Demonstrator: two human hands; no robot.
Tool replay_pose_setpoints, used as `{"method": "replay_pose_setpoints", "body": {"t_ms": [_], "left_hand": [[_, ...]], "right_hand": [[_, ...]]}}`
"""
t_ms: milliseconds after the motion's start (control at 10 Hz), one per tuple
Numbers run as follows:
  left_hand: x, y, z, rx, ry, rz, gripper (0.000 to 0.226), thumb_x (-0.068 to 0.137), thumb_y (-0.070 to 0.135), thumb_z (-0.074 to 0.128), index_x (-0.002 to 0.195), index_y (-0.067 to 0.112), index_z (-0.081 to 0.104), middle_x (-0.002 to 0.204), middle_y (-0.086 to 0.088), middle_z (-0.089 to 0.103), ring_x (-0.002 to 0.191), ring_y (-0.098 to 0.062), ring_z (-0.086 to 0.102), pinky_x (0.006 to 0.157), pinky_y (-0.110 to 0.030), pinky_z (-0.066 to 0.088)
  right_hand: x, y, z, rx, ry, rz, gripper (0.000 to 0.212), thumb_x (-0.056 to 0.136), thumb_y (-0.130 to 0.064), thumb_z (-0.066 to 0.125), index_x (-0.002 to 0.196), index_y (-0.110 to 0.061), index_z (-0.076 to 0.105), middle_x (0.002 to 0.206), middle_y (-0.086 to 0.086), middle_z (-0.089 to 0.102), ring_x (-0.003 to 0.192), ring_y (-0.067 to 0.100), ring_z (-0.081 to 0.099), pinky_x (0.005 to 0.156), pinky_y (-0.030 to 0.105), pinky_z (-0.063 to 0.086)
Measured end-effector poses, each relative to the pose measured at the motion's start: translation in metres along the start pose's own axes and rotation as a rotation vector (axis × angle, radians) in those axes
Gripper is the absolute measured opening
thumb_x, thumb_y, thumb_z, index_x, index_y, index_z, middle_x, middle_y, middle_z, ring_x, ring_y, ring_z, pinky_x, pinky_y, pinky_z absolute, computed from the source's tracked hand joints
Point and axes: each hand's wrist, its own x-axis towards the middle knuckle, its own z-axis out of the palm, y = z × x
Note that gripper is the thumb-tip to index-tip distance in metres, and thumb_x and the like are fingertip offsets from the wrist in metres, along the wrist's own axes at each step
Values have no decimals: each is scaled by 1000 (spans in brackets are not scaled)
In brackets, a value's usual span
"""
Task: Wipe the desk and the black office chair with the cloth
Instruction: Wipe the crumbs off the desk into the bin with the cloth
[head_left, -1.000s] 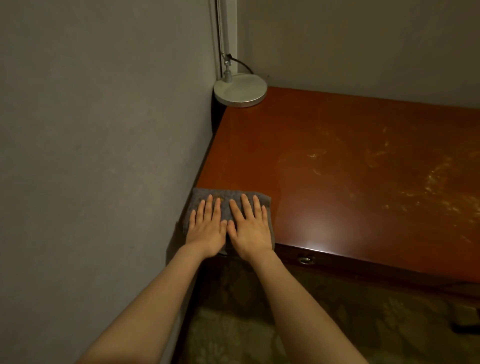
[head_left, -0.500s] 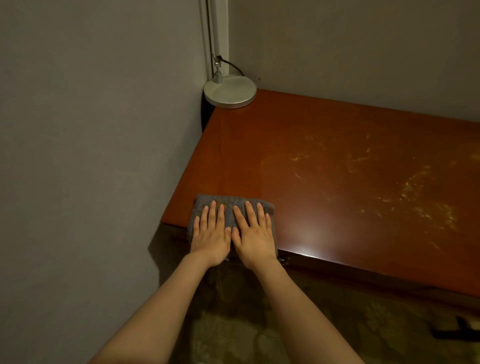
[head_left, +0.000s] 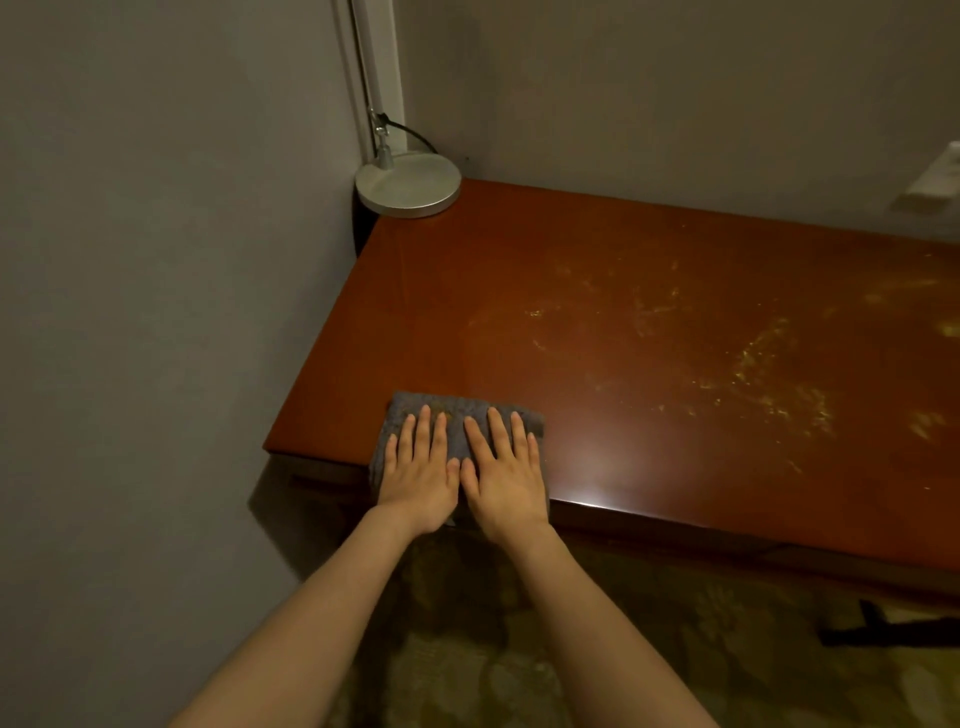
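A folded grey cloth (head_left: 457, 413) lies flat at the front edge of the reddish-brown wooden desk (head_left: 597, 291), a little right of its left corner. My left hand (head_left: 420, 470) and my right hand (head_left: 503, 467) press on the cloth side by side, fingers straight and spread. Yellowish dusty smears (head_left: 753, 364) cover the desk's middle and right part. A black piece, maybe the office chair's base (head_left: 883, 626), shows at the lower right on the floor.
A silver round lamp base (head_left: 409, 185) with its pole and black cable stands in the desk's back left corner. Grey walls close the left and back. A white fitting (head_left: 935, 179) hangs on the back wall at right. Patterned carpet (head_left: 519, 649) lies below.
Both hands and the cloth have slid to the right along the desk's front edge, away from the left corner. The view has shifted with them.
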Motion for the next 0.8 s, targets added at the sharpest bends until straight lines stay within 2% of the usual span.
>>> {"method": "replay_pose_setpoints", "body": {"t_ms": [300, 400, 600, 800], "left_hand": [[0, 29, 5, 25, -10, 28, 57, 102, 34, 9, 146, 12, -20, 152, -7, -30, 141, -22, -26, 114, -38, -14], [3, 35, 5, 27, -5, 33, 57, 102, 35, 9, 146, 12, -20, 152, -7, -30, 141, -22, -25, 114, -38, -15], [10, 40, -1, 38, -24, 46, 58, 102, 34, 11, 147, 14, -20, 152, -6, -30, 141, -22, -26, 114, -38, -14], [22, 42, -4, 51, -38, 65, 58, 102, 35, 12, 147, 16, -20, 152, -5, -31, 141, -21, -26, 114, -37, -14]], "right_hand": [[-11, 26, -5, -24, 12, 42, 54, 102, -41, 18, 151, -29, -2, 159, 1, -12, 144, 22, -18, 115, 36, -12], [-11, 31, -6, -33, 11, 48, 60, 94, -48, 3, 151, -29, -2, 159, 1, -11, 145, 22, -17, 115, 36, -12], [-6, 36, -12, -12, 24, 56, 53, 102, -39, 18, 151, -28, -1, 159, 3, -11, 145, 23, -16, 116, 37, -11], [3, 41, -16, 23, 32, 71, 54, 102, -37, 21, 151, -27, 3, 159, 3, -8, 145, 25, -14, 116, 39, -10]]}}
